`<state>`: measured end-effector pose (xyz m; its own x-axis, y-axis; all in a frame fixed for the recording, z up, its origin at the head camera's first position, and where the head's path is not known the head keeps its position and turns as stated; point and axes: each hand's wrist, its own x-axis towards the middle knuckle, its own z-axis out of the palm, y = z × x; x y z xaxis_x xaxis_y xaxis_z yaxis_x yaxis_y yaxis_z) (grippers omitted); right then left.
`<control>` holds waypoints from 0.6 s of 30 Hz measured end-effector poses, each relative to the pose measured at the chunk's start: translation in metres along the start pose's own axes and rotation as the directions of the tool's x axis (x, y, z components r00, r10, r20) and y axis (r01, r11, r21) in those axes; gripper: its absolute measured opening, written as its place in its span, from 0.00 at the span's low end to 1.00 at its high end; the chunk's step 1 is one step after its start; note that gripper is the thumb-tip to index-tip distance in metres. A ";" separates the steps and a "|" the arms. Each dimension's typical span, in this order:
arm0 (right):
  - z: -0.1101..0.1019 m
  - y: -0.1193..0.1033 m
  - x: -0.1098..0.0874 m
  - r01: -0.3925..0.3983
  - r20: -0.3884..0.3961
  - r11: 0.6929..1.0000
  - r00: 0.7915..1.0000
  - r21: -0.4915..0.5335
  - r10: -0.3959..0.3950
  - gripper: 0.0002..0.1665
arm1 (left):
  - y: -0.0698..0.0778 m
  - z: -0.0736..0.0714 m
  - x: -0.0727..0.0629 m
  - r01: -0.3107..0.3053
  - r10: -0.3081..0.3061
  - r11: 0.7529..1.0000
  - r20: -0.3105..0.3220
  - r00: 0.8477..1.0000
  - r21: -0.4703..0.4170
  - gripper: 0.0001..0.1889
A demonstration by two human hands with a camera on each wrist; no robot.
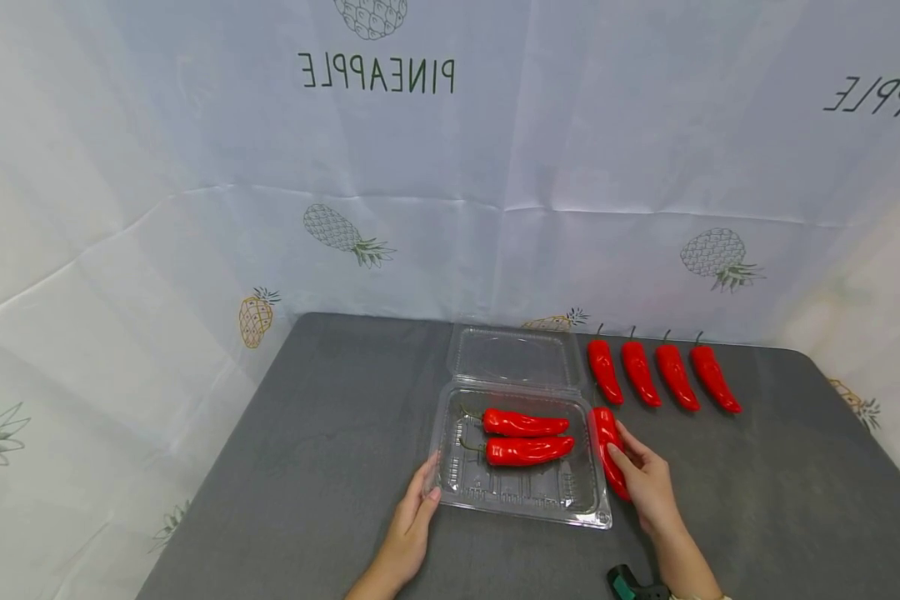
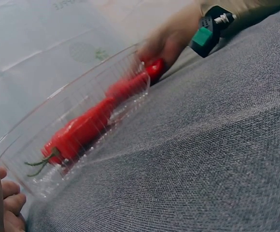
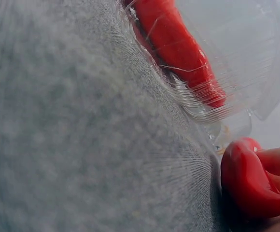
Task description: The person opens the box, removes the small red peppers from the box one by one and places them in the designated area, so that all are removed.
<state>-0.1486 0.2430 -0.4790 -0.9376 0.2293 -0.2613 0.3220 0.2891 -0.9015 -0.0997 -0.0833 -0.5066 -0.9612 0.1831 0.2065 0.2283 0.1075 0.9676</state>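
A clear plastic clamshell box (image 1: 525, 502) lies with its lid folded back, and two red chili peppers (image 1: 528, 451) rest inside it, stems to the left. At the box's front left corner my left hand (image 1: 411, 529) grips the rim, thumb on top. My right hand (image 1: 647, 482) holds another red pepper (image 1: 608, 442) between thumb and fingers, just beside the box's right wall. In the right wrist view the held pepper (image 3: 248, 181) is near the table surface; whether it touches is unclear. Through the box wall in the left wrist view, a pepper (image 2: 82, 130) shows its green stem.
Several more red peppers (image 1: 671, 375) lie in a row at the back right of the grey table (image 1: 330, 433), stems pointing away. The transparent lid (image 1: 517, 357) lies behind the box. A white curtain (image 1: 450, 167) with pineapple prints hangs behind the table.
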 end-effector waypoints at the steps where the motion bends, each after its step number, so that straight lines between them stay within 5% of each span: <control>1: 0.000 0.000 0.000 0.002 -0.001 1.000 1.000 -0.004 -0.002 0.34 | 0.000 0.000 0.000 0.005 -0.005 1.000 0.000 1.000 -0.003 0.24; 13: 0.010 0.000 -0.002 0.147 -0.102 0.974 0.981 -0.172 -0.166 0.29 | -0.001 0.000 0.000 -0.007 0.007 1.000 0.005 1.000 -0.026 0.24; 18: 0.007 -0.001 -0.001 0.164 -0.060 0.966 0.982 -0.201 -0.179 0.29 | -0.002 0.001 0.000 -0.020 0.020 1.000 -0.007 1.000 -0.009 0.23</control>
<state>-0.1489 0.2358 -0.4806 -0.9706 0.2288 -0.0743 0.1834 0.5039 -0.8441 -0.1004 -0.0826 -0.5082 -0.9576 0.1779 0.2264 0.2456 0.0947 0.9647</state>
